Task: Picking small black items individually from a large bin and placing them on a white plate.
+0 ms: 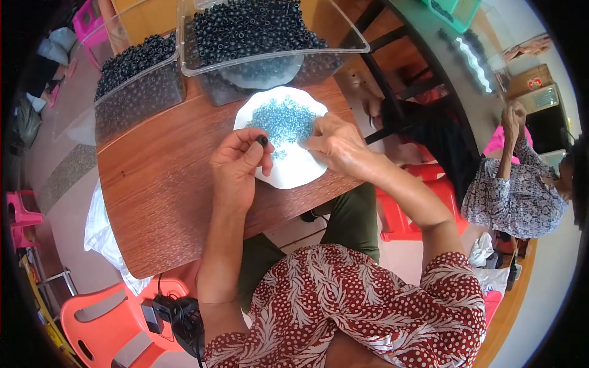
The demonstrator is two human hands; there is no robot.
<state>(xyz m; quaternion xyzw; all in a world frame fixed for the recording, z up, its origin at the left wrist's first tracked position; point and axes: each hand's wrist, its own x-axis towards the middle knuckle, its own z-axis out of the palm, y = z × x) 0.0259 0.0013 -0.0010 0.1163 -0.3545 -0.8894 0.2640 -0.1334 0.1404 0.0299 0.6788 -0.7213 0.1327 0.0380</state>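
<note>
Two hands over one white plate (293,170), and most of the risk sits right there. Left hand (236,165) is curled shut, pinching a single black bead (262,140) between thumb and fingertip, just above the plate's left rim. Right hand (337,144) is closed in a pinch too, fingertips down at the heap of small blue beads (283,119) on the plate; whatever it holds is too small to see, so can't tell if there's a bead or a thread in it.

Failure modes as I read them:
- Black bead is round and held by a tip-only pinch. Any slip and it drops, likely rolling across the tabletop (159,184) and off the near edge to the floor.
- Plate sits close to the tabletop's near edge, with both wrists hovering over it. A wrist nudge could tip or slide it and scatter the blue beads.
- Blue beads are tiny and piled loose; a clumsy poke with the right fingertips flicks them over the shallow rim.
- Two clear bins of black beads (257,37) (138,73) stand just behind the plate, the nearer one looks to be touching its far rim. Pushing the plate forward would jam against it.
- A second person (521,184) sits to the right, well apart from the plate; low risk of a bump.
</note>
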